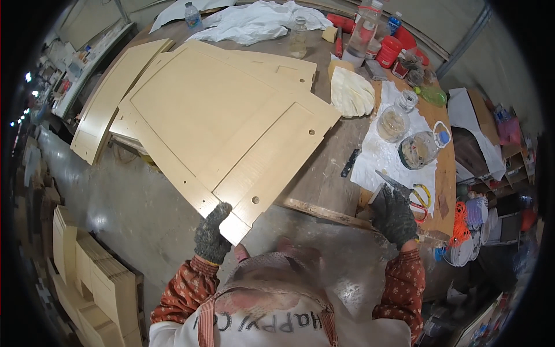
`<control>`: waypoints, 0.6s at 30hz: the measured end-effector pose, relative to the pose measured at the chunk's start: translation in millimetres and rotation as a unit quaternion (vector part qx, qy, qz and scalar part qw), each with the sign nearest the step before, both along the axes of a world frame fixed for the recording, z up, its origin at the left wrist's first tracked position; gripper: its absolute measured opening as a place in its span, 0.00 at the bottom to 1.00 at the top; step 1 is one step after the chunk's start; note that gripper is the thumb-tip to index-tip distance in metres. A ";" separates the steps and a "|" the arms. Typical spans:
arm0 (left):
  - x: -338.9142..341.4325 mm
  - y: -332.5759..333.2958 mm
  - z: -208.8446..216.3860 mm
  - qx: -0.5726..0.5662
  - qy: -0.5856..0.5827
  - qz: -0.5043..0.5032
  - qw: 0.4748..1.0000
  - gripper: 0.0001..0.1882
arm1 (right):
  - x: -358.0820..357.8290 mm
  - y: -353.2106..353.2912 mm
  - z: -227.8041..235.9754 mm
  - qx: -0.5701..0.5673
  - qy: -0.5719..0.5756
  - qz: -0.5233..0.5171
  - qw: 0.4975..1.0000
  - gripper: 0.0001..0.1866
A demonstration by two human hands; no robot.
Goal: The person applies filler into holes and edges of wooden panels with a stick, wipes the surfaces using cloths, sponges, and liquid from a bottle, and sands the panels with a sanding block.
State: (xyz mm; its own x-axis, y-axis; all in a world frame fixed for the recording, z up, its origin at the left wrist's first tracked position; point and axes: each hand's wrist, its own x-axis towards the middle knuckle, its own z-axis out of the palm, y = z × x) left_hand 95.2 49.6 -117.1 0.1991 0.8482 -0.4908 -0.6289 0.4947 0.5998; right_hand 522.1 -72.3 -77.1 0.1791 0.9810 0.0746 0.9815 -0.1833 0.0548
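My left hand (pixel 213 234), in a dark knitted glove, grips the near corner of a cream-painted wooden panel (pixel 231 124). Grooves and round holes mark the panel, which lies over other cream panels and juts past the table's front edge. My right hand (pixel 395 218), gloved the same way, is closed at the table's right front edge on a small grey block (pixel 378 196), mostly covered by the fingers. Beside that hand lie scissors (pixel 421 199) with yellow and red handles. A short black strip (pixel 350 163) rests on the table to the left of the white paper.
On white paper (pixel 370 165) stand a cut-down bottle (pixel 394 122) and a clear jug (pixel 417 150). A pale cloth pad (pixel 351 92) lies behind. Bottles and red containers (pixel 388 52) crowd the far right. More cream panels (pixel 104 277) are stacked on the floor at left.
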 end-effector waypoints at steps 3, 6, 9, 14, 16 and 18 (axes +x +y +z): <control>9.8 7.1 7.1 0.005 0.025 0.000 1.000 0.10 | -10.3 6.1 19.4 0.012 0.067 0.008 0.998 0.33; 11.5 7.3 10.4 0.037 0.044 -0.010 0.998 0.10 | -40.6 28.0 37.6 0.099 0.054 0.105 0.988 0.33; 7.7 6.2 13.5 0.018 0.060 -0.012 0.998 0.10 | -92.0 70.0 39.0 0.238 0.123 0.155 0.951 0.31; 17.7 4.4 24.0 0.048 0.083 -0.023 0.995 0.09 | -85.6 145.6 15.9 0.211 -0.012 0.169 0.963 0.23; 17.0 2.6 26.2 0.000 0.022 -0.014 1.000 0.09 | -84.1 160.4 25.6 0.166 -0.018 0.130 0.977 0.22; 9.6 4.3 23.5 -0.012 0.041 0.004 0.999 0.11 | -96.4 162.9 32.6 0.122 -0.022 0.099 0.987 0.20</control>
